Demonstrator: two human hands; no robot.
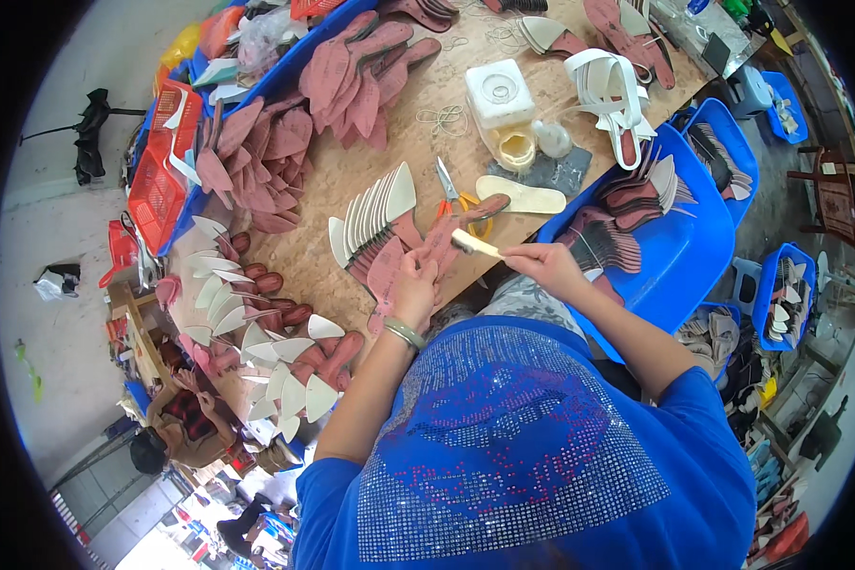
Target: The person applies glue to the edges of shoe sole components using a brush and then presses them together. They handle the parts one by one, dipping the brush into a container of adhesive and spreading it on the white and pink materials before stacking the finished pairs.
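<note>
My left hand (pixel 414 289), a bracelet on its wrist, grips a reddish-brown insole board (pixel 439 245) at the near edge of the table. Between the fingers of my right hand (pixel 547 268) is the pale handle of a brush (pixel 477 244), its dark bristles at the insole board. Just beyond lie scissors (pixel 449 188) with orange handles and a cream insole (pixel 521 195). A fanned stack of white-tipped insole boards (pixel 375 220) rests left of the scissors. Farther off stands an open jar (pixel 516 149) crusted with yellowish residue, beside a white block-shaped container (pixel 500 92).
Piles of reddish insole boards (pixel 351 81) and white-tipped pieces (pixel 285 370) cover the table's left side. White straps (pixel 606 90) lie at the far right. A blue tub (pixel 674 247) of boards stands against the right edge. Another person (pixel 192 418) sits at lower left.
</note>
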